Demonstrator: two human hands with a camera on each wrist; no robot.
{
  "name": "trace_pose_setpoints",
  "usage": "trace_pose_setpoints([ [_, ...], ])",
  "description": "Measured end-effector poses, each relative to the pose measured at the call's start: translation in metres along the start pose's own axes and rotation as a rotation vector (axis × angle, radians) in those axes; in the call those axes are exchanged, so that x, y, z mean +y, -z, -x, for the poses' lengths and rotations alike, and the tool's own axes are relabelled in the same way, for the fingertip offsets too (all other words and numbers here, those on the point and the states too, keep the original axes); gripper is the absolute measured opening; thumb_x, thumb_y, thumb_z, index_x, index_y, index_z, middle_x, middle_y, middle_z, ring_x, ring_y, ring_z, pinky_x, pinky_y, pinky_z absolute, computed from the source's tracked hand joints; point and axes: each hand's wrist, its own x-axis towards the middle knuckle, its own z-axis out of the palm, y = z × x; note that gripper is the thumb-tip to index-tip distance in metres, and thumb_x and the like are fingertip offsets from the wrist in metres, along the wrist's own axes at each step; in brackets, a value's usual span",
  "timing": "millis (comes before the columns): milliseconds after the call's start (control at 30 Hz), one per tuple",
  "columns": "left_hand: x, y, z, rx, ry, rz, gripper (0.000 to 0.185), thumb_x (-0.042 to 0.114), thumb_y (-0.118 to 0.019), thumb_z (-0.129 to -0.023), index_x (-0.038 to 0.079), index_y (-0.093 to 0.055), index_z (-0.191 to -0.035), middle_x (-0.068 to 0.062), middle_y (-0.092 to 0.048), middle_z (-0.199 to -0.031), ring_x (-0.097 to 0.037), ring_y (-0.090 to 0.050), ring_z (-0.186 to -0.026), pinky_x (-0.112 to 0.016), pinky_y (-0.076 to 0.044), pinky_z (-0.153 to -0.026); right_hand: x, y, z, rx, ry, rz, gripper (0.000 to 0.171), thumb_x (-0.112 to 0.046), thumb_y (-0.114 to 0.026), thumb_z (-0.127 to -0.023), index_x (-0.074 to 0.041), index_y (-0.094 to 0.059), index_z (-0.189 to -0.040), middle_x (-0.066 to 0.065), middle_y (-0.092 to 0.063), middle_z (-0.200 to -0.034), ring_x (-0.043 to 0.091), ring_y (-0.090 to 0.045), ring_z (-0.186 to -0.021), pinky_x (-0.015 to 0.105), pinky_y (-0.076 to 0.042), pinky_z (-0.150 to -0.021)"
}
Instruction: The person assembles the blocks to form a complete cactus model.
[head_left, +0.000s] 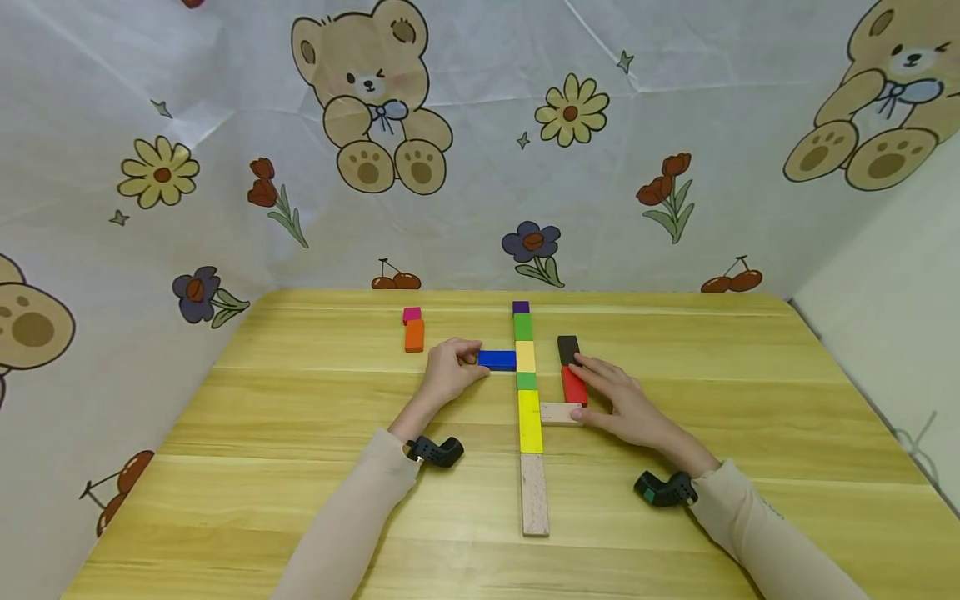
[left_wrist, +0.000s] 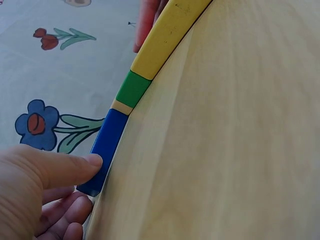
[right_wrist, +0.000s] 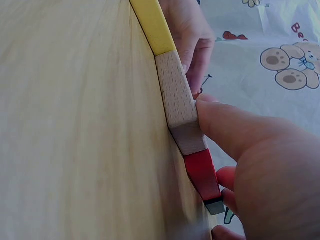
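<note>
My left hand (head_left: pixel 450 371) pinches the outer end of a blue block (head_left: pixel 497 360) between thumb and fingers. That block lies flat, its other end against a cream block (head_left: pixel 525 356) in a long column. My right hand (head_left: pixel 626 404) has its fingers spread: the thumb rests at the end of a plain wooden block (head_left: pixel 558 413), the fingertips beside a red block (head_left: pixel 573 385) and a black block (head_left: pixel 567 348). The wooden block juts rightward from a yellow block (head_left: pixel 529 421). In the right wrist view, the red block (right_wrist: pixel 203 172) follows the wooden block (right_wrist: pixel 176 90).
The column also has a purple block (head_left: pixel 521 307), a green block (head_left: pixel 522 327), a smaller green block (head_left: pixel 527 381) and a long wooden block (head_left: pixel 535 496) nearest me. Back left lie a pink block (head_left: pixel 412 314) and an orange block (head_left: pixel 414 336). A printed cloth (head_left: pixel 480 225) hangs behind the table (head_left: pixel 300 500).
</note>
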Motion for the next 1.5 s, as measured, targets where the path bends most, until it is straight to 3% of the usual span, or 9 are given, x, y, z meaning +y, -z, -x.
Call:
trace_pose_setpoints([
  [200, 0.009, 0.012, -0.002, 0.017, -0.036, -0.020, 0.048, 0.023, -0.074, -0.071, 0.007, -0.060, -0.114, -0.007, -0.060, -0.105, -0.017, -0.055, -0.084, -0.030, -0.048, -0.069, -0.001, 0.000, 0.001, 0.002, -0.003, -0.002, 0.068, -0.043, -0.063, -0.078, -0.017, -0.038, -0.136, 0.002, -0.027, -0.145, 0.030, -0.020, -0.132, 0.057, -0.017, -0.098],
  [400, 0.014, 0.050, -0.007, 0.083, -0.042, 0.018, 0.050, 0.029, -0.072, -0.073, 0.013, -0.057, -0.118, -0.007, -0.055, -0.112, -0.024, -0.053, -0.092, -0.037, -0.046, -0.075, -0.001, 0.001, 0.002, 0.001, -0.002, -0.002, 0.068, -0.044, -0.063, -0.078, -0.018, -0.038, -0.136, 0.003, -0.028, -0.144, 0.029, -0.021, -0.132, 0.057, -0.018, -0.098],
  [567, 0.003, 0.084, -0.010, 0.097, 0.028, 0.053, 0.056, 0.032, -0.072, -0.072, 0.014, -0.053, -0.122, -0.010, -0.048, -0.116, -0.030, -0.049, -0.098, -0.037, -0.046, -0.073, 0.000, 0.000, 0.002, 0.001, 0.001, 0.000, 0.068, -0.045, -0.063, -0.078, -0.017, -0.038, -0.136, 0.003, -0.028, -0.144, 0.029, -0.021, -0.131, 0.057, -0.018, -0.098],
  [700, -0.016, 0.100, -0.010, 0.057, 0.141, 0.051, 0.063, 0.034, -0.073, -0.072, 0.014, -0.048, -0.126, -0.013, -0.042, -0.123, -0.030, -0.048, -0.101, -0.034, -0.047, -0.069, 0.000, 0.000, 0.002, 0.003, -0.002, 0.002, 0.068, -0.044, -0.063, -0.078, -0.017, -0.038, -0.136, 0.003, -0.028, -0.144, 0.029, -0.021, -0.132, 0.057, -0.018, -0.098],
  [867, -0.034, 0.103, -0.009, -0.004, 0.291, 0.070, 0.068, 0.032, -0.074, -0.070, 0.010, -0.045, -0.128, -0.011, -0.042, -0.124, -0.025, -0.049, -0.097, -0.031, -0.044, -0.072, -0.002, -0.001, 0.003, 0.001, -0.003, 0.001, 0.068, -0.043, -0.063, -0.079, -0.016, -0.038, -0.136, 0.003, -0.027, -0.144, 0.029, -0.022, -0.131, 0.057, -0.018, -0.098],
  [967, -0.039, 0.101, -0.010, -0.030, 0.334, 0.070, 0.069, 0.030, -0.076, -0.069, 0.010, -0.045, -0.127, -0.010, -0.043, -0.124, -0.025, -0.050, -0.099, -0.033, -0.044, -0.076, -0.002, -0.001, 0.002, 0.001, -0.002, 0.001, 0.068, -0.042, -0.063, -0.079, -0.016, -0.038, -0.136, 0.003, -0.027, -0.144, 0.029, -0.022, -0.131, 0.057, -0.017, -0.098],
  [1133, -0.041, 0.099, -0.010, -0.045, 0.339, 0.064, 0.071, 0.029, -0.077, -0.067, 0.009, -0.044, -0.128, -0.010, -0.044, -0.123, -0.026, -0.050, -0.101, -0.036, -0.045, -0.080, -0.002, -0.001, 0.001, 0.004, 0.012, 0.008, 0.068, -0.042, -0.063, -0.079, -0.014, -0.038, -0.136, 0.005, -0.028, -0.144, 0.031, -0.022, -0.130, 0.058, -0.017, -0.098],
  [1500, -0.049, 0.095, -0.015, -0.053, 0.317, 0.088, 0.076, 0.018, -0.078, -0.066, 0.006, -0.040, -0.132, -0.010, -0.048, -0.121, -0.021, -0.053, -0.088, -0.025, -0.044, -0.069, 0.000, -0.001, 0.001, -0.003, -0.005, 0.020, 0.069, -0.045, -0.062, -0.079, -0.016, -0.037, -0.136, 0.003, -0.026, -0.145, 0.029, -0.021, -0.131, 0.056, -0.017, -0.098],
])
